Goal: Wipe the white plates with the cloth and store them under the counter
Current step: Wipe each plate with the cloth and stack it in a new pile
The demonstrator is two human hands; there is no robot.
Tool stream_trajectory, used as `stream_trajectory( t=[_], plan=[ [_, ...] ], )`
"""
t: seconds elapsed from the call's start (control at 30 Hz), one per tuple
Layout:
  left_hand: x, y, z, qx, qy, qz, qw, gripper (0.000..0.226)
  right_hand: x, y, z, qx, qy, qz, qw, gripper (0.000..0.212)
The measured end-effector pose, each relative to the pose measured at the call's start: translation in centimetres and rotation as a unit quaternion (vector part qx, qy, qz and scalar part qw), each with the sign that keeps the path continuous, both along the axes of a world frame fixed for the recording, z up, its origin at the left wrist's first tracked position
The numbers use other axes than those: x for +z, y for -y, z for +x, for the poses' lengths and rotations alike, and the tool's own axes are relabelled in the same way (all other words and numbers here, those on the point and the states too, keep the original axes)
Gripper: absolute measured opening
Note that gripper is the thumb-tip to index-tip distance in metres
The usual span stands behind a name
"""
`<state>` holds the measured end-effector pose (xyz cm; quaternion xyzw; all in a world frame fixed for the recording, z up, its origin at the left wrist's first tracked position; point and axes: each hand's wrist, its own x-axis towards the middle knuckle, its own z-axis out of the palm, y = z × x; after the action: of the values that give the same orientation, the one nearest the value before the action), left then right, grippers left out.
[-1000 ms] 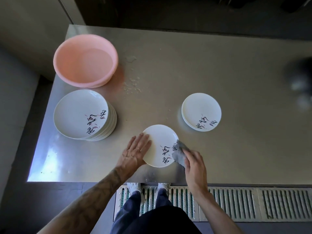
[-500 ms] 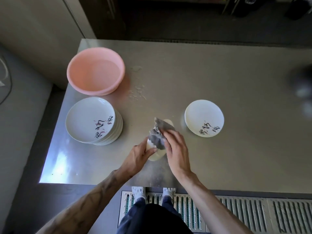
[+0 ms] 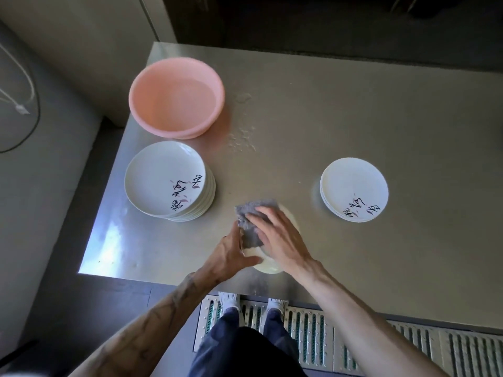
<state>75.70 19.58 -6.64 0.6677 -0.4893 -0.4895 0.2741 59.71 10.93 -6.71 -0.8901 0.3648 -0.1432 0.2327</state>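
Note:
A white plate [image 3: 268,265] is tilted up on the steel counter near its front edge, mostly hidden by both hands. My left hand [image 3: 231,254] grips its left rim, thumb across the near side. My right hand [image 3: 275,235] presses a grey cloth [image 3: 251,217] flat against the plate with straight fingers. A tall stack of white plates [image 3: 163,178] with dark lettering stands to the left. A low stack of the same plates [image 3: 353,189] lies to the right.
A pink basin [image 3: 177,104] with water sits at the back left. Water drops [image 3: 242,137] lie beside it on the steel counter [image 3: 381,118]. A metal floor grate [image 3: 313,336] runs below the counter's front edge, under my feet.
The plate went from lying flat to tilted up in my left hand. My right hand brought the cloth from the plate's right edge onto its raised side.

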Motion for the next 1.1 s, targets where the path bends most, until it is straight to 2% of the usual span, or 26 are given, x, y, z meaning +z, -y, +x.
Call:
stream_trajectory(
  t=[0.07,0.17,0.23,0.33,0.37,0.43,0.5,0.63,0.67,0.83,1.0,1.1],
  plan=[
    [-0.5,-0.4,0.4,-0.001,0.008,-0.007,1.0,0.099,-0.7,1.1,-0.6,-0.023,-0.009,0.004,1.0,0.038],
    [-1.0,-0.7,0.9,-0.029,0.024,0.0,0.999,0.126,-1.3,2.2,-1.8,-0.097,-0.024,0.066,0.993,0.037],
    [-1.2,-0.7,0.8,-0.055,0.018,-0.003,0.998,0.121,-0.9,1.4,-1.3,-0.066,-0.022,0.037,0.997,0.04],
    [-1.2,-1.0,0.8,-0.062,0.033,-0.005,0.998,0.094,-0.8,0.7,-0.7,0.053,-0.029,-0.011,0.998,0.044],
    [-1.3,-1.3,0.9,-0.057,0.034,-0.003,0.998,0.099,-1.3,1.1,-1.0,0.038,-0.031,-0.006,0.999,0.043],
    [-1.5,-1.6,1.1,-0.055,0.047,-0.002,0.997,0.12,-2.3,2.2,-2.1,-0.071,-0.034,0.048,0.996,0.036],
    [-1.6,-1.6,1.2,-0.073,0.062,-0.011,0.995,0.127,-2.3,2.2,-2.6,-0.137,-0.039,0.08,0.987,0.032],
    [-1.4,-1.2,1.0,-0.075,0.07,-0.02,0.995,0.114,-1.3,0.1,-0.2,-0.024,-0.012,0.005,1.0,0.041],
    [-1.5,-1.3,1.0,-0.071,0.068,-0.017,0.995,0.113,-1.4,0.3,-0.1,-0.028,-0.017,0.011,0.999,0.042],
    [-2.3,-1.6,1.2,-0.055,0.103,0.021,0.993,0.126,-3.0,0.4,-4.5,-0.207,-0.041,0.136,0.968,0.042],
    [-2.6,-1.5,1.1,-0.051,0.118,0.036,0.991,0.128,-2.0,-7.9,-5.1,-0.284,-0.013,0.133,0.949,0.051],
    [-2.6,-1.6,1.1,-0.065,0.087,0.024,0.994,0.132,-2.5,-8.6,-5.4,-0.286,-0.005,0.127,0.95,0.05]
  ],
)
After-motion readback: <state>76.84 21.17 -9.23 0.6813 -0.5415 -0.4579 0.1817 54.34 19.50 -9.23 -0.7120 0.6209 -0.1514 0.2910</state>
